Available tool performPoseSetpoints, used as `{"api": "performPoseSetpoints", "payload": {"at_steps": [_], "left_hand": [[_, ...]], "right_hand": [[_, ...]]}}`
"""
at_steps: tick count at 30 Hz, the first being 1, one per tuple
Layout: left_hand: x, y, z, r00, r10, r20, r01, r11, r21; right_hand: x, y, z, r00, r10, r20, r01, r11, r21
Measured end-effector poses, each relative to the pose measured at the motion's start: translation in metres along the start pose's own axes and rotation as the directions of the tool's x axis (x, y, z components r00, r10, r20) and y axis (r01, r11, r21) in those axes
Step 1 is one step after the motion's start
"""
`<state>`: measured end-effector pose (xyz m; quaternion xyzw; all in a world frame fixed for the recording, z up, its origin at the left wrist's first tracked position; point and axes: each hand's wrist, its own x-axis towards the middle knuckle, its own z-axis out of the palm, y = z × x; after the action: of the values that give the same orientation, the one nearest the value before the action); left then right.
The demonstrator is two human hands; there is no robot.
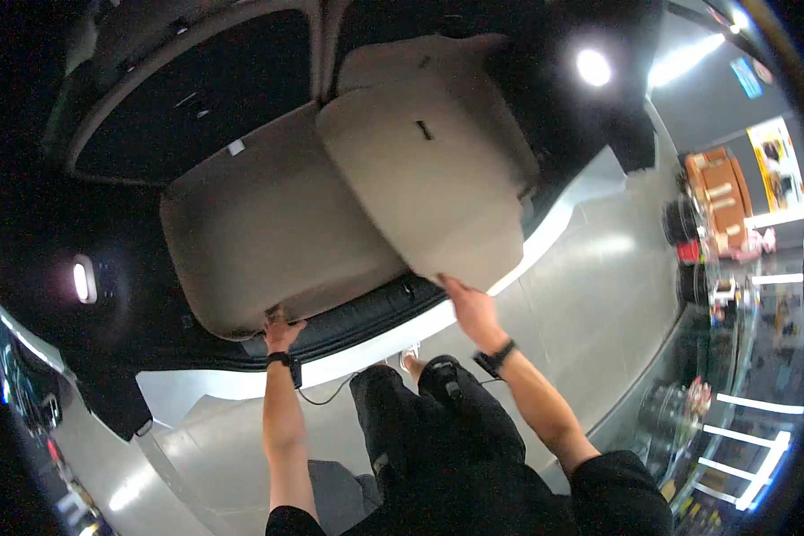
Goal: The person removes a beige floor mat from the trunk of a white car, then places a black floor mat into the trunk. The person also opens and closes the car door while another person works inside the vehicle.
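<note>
Two beige trunk floor panels lie in the open boot of a car. The left panel (268, 232) rests flat. My left hand (282, 333) is at its near edge, its fingertips touching the edge and its thumb spread aside. The right panel (438, 179) sits askew, its left edge overlapping the left panel and its near corner reaching toward the white sill. My right hand (473, 314) is closed on that near corner. Its fingers under the panel are hidden. Each wrist wears a black band.
The black boot sill trim (357, 317) and white bumper edge (393, 335) curve in front of me. Lamps glow at the left wall (84, 279) and upper right (593, 67). A glass display case (688, 402) and a brown seat (719, 201) stand at the far right.
</note>
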<state>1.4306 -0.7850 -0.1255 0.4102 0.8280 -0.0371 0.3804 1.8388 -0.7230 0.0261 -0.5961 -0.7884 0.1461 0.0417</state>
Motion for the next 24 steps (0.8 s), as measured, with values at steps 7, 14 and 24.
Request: {"api": "performPoseSetpoints", "payload": {"at_steps": [7,14,24], "left_hand": [[-0.03,-0.109,0.089,0.941,0.309,-0.138,-0.337,0.891,-0.303],[-0.164,-0.206,0.229,0.913,0.253,0.32,0.069,0.677,-0.733],[-0.122,-0.095,0.065,0.932,0.288,0.22,0.288,-0.222,-0.932]], "right_hand": [[0.032,-0.077,0.027,0.993,0.094,-0.074,-0.085,0.99,0.113],[0.048,-0.192,0.025,0.979,-0.131,-0.156,0.166,0.956,0.241],[-0.002,-0.105,0.146,0.588,-0.537,0.605,0.053,0.772,0.634]]}}
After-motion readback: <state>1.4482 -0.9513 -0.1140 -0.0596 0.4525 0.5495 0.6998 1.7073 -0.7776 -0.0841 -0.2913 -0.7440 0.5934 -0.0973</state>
